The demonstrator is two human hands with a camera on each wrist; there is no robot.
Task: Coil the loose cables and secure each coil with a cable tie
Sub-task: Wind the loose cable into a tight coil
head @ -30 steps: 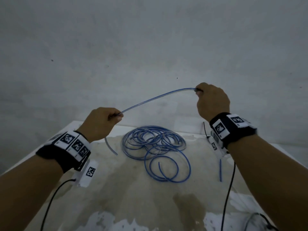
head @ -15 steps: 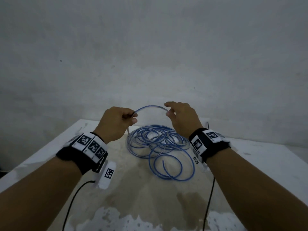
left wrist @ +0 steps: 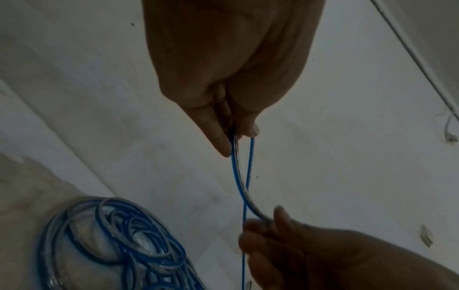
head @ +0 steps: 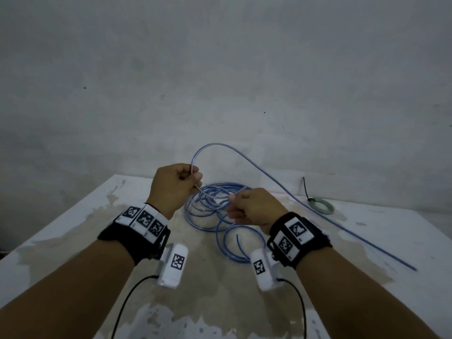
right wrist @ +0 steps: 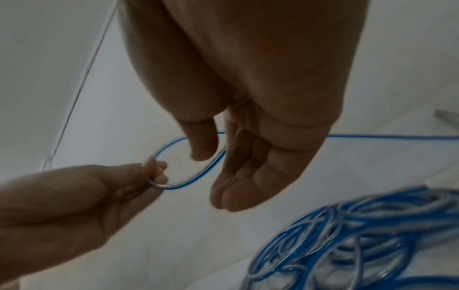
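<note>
Above a stained white worktop (head: 73,228), two hands raise a small loop of blue-and-clear cable (head: 269,174). The left hand (head: 171,185) has its fingers curled round the strand where the loop crosses itself; the right hand (head: 252,207) pinches the same strand between thumb and forefinger, its other fingers loosely curled. From the left hand the glossy, round-sectioned cable arches up and away, then runs in one long straight line down to the right, its free end lying on the worktop near the right edge. Behind and beneath the hands one heap of loose, overlapping cable loops (head: 208,206) lies flat on the worktop. One small greenish coil (head: 321,204) with a thin black tail standing up from it sits well apart at the far right.
</note>
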